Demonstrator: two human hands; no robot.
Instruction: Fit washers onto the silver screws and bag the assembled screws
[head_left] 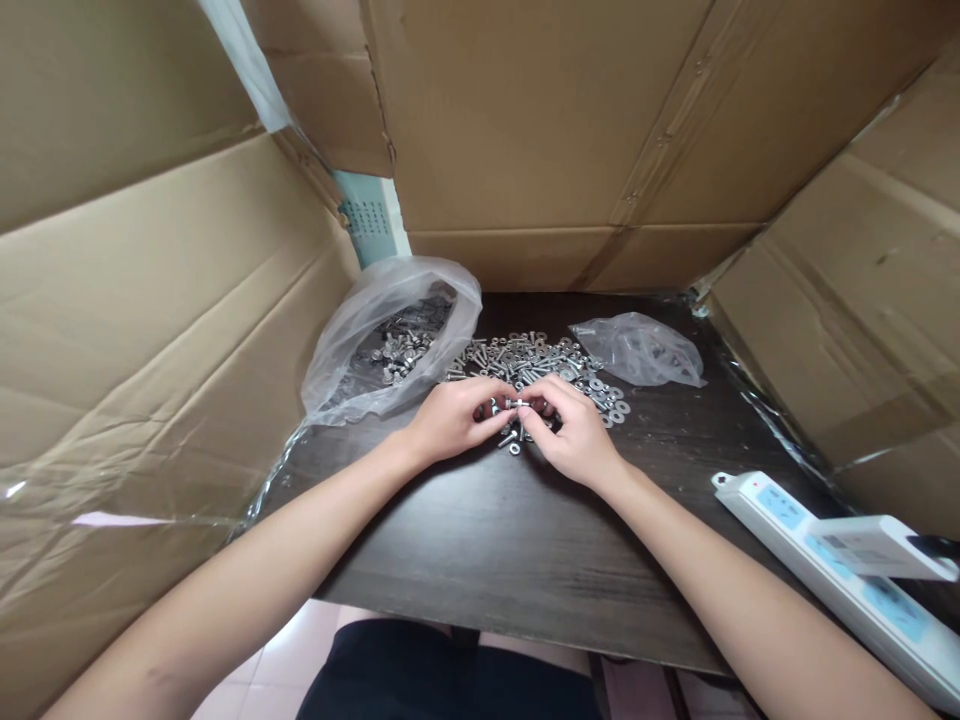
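Left hand (448,418) and right hand (576,432) hold a small bolt (514,404) between them, fingers (491,430) pinched on it, before loose screws (538,368) and washers (618,410) on a dark desk (450,530), beside an open bag (330,365).

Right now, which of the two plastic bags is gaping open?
The larger bag, left of the pile of bolts and washers: its mouth shows metal parts inside, while the smaller bag, on the right, lies slumped.

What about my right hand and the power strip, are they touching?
Apart. The head view plainly shows dark tabletop between your right hand, which is at a small bolt, and the power strip.
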